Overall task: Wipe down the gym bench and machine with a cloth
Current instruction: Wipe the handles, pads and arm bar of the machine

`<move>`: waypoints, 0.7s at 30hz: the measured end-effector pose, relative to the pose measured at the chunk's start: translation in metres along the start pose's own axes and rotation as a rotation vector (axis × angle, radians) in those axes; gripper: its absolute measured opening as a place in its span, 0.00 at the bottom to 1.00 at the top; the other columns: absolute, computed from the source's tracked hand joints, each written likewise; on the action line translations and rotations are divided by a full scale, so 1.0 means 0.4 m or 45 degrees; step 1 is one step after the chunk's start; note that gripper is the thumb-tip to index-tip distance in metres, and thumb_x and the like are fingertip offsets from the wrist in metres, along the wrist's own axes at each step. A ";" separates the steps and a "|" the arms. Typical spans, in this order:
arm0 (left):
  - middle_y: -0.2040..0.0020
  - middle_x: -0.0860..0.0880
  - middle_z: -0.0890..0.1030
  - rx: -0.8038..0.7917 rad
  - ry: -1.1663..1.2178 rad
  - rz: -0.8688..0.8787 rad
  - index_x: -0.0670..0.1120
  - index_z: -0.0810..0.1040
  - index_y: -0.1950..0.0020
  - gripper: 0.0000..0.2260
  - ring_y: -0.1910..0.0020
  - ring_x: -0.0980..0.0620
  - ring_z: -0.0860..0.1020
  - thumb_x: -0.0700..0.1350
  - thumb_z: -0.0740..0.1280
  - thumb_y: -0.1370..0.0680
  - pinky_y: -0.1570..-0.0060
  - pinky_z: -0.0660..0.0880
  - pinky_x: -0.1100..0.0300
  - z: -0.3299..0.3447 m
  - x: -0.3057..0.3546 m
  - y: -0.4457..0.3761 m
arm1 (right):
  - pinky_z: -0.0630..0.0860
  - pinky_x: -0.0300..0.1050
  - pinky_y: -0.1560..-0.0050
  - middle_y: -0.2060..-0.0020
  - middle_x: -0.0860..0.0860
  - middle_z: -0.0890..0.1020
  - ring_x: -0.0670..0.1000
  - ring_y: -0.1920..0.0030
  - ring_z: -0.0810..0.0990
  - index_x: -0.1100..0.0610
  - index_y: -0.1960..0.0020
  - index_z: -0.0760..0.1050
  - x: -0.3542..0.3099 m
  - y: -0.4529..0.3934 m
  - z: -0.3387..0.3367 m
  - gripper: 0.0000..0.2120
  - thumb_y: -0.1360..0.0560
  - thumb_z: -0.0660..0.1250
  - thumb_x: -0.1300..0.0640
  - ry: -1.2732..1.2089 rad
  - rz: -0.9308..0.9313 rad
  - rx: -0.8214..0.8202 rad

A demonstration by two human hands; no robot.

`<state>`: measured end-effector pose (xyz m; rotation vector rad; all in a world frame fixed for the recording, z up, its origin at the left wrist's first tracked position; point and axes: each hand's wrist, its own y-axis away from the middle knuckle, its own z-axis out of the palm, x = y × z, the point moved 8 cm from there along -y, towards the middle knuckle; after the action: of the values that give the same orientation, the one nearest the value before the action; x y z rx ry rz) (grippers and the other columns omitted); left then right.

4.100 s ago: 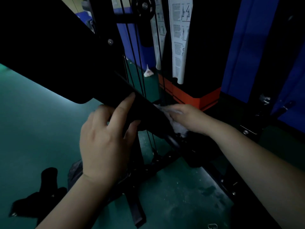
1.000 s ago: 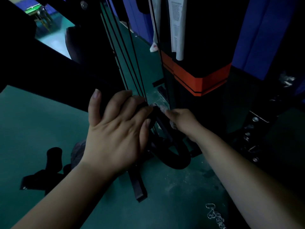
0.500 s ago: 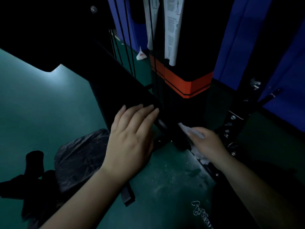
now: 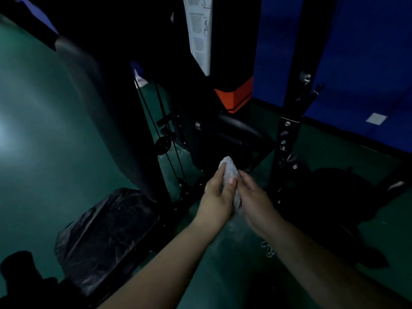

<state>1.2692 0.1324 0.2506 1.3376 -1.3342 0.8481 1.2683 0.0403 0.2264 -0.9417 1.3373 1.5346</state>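
The green floor (image 4: 44,130) fills the left and near side of what I see, and a blue wall (image 4: 356,52) stands far right. The black machine (image 4: 189,134) rises in the middle, with cables (image 4: 160,121) running down its left side, an orange block (image 4: 236,97) higher up and a white printed sheet (image 4: 199,34) hanging above that. The bench pad (image 4: 104,103) leans on the left, and a seat wrapped in black plastic (image 4: 107,233) sits near left. My left hand (image 4: 217,200) and right hand (image 4: 256,202) meet just in front of the machine's base, both grips pinching the pale cloth (image 4: 229,172) between them
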 end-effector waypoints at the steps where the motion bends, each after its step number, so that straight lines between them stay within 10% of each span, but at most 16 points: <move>1: 0.27 0.54 0.66 0.036 0.066 0.022 0.54 0.62 0.25 0.22 0.30 0.60 0.66 0.53 0.59 0.19 0.31 0.65 0.62 -0.006 0.000 -0.005 | 0.75 0.41 0.45 0.44 0.42 0.80 0.42 0.46 0.80 0.43 0.32 0.68 0.007 0.008 0.018 0.16 0.19 0.56 0.46 -0.019 0.001 -0.005; 6: 0.46 0.44 0.82 0.260 0.153 -0.010 0.53 0.73 0.32 0.16 0.51 0.49 0.81 0.47 0.62 0.19 0.56 0.78 0.61 -0.046 -0.018 -0.023 | 0.73 0.39 0.41 0.43 0.44 0.80 0.41 0.43 0.78 0.50 0.32 0.71 -0.001 0.036 0.032 0.17 0.18 0.54 0.50 0.153 -0.094 -0.003; 8: 0.43 0.43 0.81 0.295 0.215 0.022 0.53 0.74 0.32 0.15 0.45 0.47 0.80 0.47 0.63 0.20 0.45 0.78 0.54 -0.051 -0.013 -0.032 | 0.72 0.47 0.36 0.39 0.48 0.79 0.46 0.39 0.77 0.52 0.32 0.72 -0.012 0.030 -0.006 0.16 0.19 0.57 0.53 0.173 -0.125 0.088; 12: 0.35 0.54 0.71 0.323 0.189 0.347 0.49 0.73 0.31 0.18 0.41 0.71 0.70 0.39 0.64 0.20 0.40 0.64 0.77 -0.033 0.080 -0.063 | 0.76 0.52 0.40 0.49 0.49 0.79 0.50 0.48 0.80 0.52 0.32 0.68 -0.060 0.016 -0.150 0.19 0.22 0.64 0.58 0.145 -0.134 0.514; 17: 0.33 0.43 0.67 0.098 -0.107 0.478 0.49 0.76 0.37 0.14 0.37 0.50 0.70 0.46 0.65 0.22 0.35 0.69 0.58 0.082 0.074 -0.153 | 0.75 0.51 0.38 0.43 0.45 0.79 0.47 0.43 0.78 0.39 0.39 0.72 -0.186 -0.011 -0.176 0.15 0.23 0.66 0.52 0.404 -0.336 0.456; 19: 0.41 0.44 0.73 0.239 -0.145 0.406 0.56 0.78 0.46 0.09 0.45 0.50 0.75 0.54 0.68 0.25 0.45 0.75 0.52 0.042 0.006 -0.184 | 0.75 0.50 0.39 0.44 0.46 0.79 0.47 0.44 0.79 0.36 0.49 0.72 -0.224 -0.011 -0.157 0.11 0.23 0.66 0.52 0.521 -0.397 0.441; 21: 0.46 0.47 0.74 0.370 -0.260 0.283 0.51 0.78 0.45 0.09 0.54 0.62 0.73 0.51 0.69 0.24 0.54 0.71 0.66 -0.020 -0.054 -0.178 | 0.76 0.46 0.44 0.47 0.48 0.80 0.48 0.48 0.79 0.40 0.49 0.73 -0.246 -0.010 -0.150 0.09 0.23 0.67 0.54 0.600 -0.438 0.453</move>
<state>1.3370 0.1362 0.2191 1.5521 -1.5850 1.1134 1.3050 -0.0318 0.3087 -1.2667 1.6033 0.8049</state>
